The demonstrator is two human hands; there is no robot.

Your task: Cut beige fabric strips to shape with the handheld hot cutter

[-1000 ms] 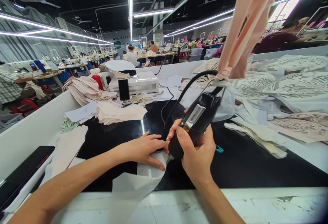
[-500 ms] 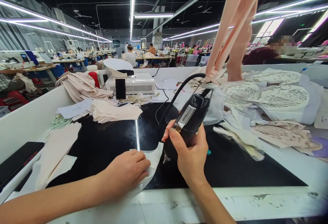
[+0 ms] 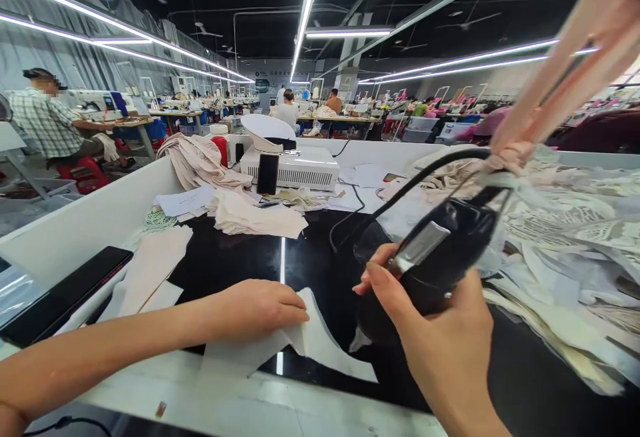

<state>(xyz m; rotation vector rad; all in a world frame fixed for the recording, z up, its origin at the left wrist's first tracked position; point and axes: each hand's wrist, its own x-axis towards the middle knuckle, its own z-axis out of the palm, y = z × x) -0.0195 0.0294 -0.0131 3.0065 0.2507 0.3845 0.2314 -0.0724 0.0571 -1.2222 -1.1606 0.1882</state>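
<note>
**Right hand (image 3: 445,340) grips black corded hand tool (image 3: 443,254); left hand (image 3: 263,307) lies on white fabric piece (image 3: 337,354)**

The right hand is wrapped around the body of the black corded hand tool, thumb beside a silver plate (image 3: 423,247). Knotted peach cloth strips (image 3: 545,104) are tied at the tool's upper end. Its metal tip (image 3: 360,340) points down near the white fabric piece, with a strip of glossy black panel (image 3: 240,260) showing between them.

The left hand lies palm down, fingers bent and close together on the white fabric piece; whether they pinch or only press it cannot be told. The piece rests near the panel's front edge, its curved part reaching out to the right of the fingers.

Beyond lies a stack of pale pink fabric pieces (image 3: 257,216). A black phone (image 3: 267,174) stands upright before a white vented box (image 3: 305,170). Patterned fabric pieces (image 3: 560,214) are heaped on the right.
</note>
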